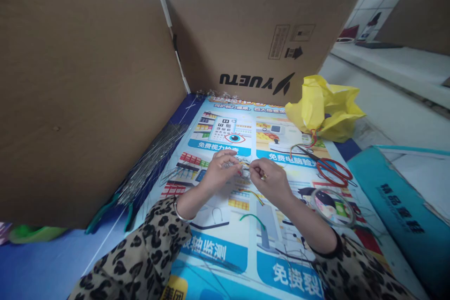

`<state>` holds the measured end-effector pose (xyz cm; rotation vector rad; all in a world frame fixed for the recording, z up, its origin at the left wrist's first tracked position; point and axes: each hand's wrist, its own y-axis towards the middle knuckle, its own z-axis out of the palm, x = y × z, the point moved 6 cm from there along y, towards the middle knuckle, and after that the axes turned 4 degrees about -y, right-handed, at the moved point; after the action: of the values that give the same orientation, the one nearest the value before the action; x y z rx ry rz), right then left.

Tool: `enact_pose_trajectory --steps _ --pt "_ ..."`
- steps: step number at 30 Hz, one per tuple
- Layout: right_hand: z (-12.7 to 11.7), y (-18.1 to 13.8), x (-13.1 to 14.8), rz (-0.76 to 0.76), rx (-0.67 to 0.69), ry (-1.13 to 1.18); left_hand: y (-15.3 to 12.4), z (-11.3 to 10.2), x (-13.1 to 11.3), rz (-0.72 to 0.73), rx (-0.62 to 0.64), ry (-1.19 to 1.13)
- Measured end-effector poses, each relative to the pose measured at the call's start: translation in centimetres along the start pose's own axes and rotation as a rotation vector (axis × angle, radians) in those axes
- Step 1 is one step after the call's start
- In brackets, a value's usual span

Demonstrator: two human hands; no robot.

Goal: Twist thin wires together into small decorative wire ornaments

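Observation:
My left hand is pinched closed over the printed sheet, with a thin yellow strand at its fingertips. Close beside it, my right hand has curled fingers gripping the same strand; a bit of yellow shows between them. Fine wire sits just below the fingertips, too small to make out well. Under the hands lie a short piece of yellow and green cord and a green cord. Red-handled scissors rest to the right of my right hand, above a clear round coil.
Cardboard panels stand at the left and back. A bundle of thin metal wires lies left, by green-handled pliers. At right are a yellow bag, coloured cords and a teal box.

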<state>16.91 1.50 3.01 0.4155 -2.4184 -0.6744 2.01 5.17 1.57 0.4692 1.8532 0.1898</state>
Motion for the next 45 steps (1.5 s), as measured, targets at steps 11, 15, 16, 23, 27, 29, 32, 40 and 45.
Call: enact_pose_trajectory --steps 11,15,16,23,27,29,32,40,45 --pt "-0.3 0.2 0.5 -0.022 -0.015 -0.002 0.2 -0.8 -0.9 0.107 -0.027 0.091" --pt "-0.3 0.4 0.6 -0.039 -0.011 -0.056 0.1 -0.8 -3.3 0.371 0.009 0.604" --pt "-0.3 0.5 0.7 -0.045 -0.016 -0.068 -0.1 -0.5 -3.6 0.421 0.029 0.724" --pt "-0.3 0.8 0.6 -0.013 -0.042 -0.088 -0.3 0.6 -3.8 0.434 0.164 1.064" --pt "0.0 1.0 0.5 -0.003 0.009 -0.056 0.3 -0.4 -3.7 0.239 0.215 0.91" --pt "0.0 1.3 0.6 -0.014 0.034 -0.077 0.6 -0.9 -3.6 0.148 0.264 0.677" --pt "0.2 2.1 0.9 -0.035 0.101 -0.111 0.9 -1.3 -3.4 0.045 0.337 0.23" --pt "0.9 3.6 1.4 -0.02 0.155 -0.095 0.4 -0.4 -1.3 -0.286 0.374 -0.457" --pt "0.7 3.9 1.6 -0.052 0.07 -0.08 0.6 -0.3 -0.2 -0.305 0.312 -0.477"
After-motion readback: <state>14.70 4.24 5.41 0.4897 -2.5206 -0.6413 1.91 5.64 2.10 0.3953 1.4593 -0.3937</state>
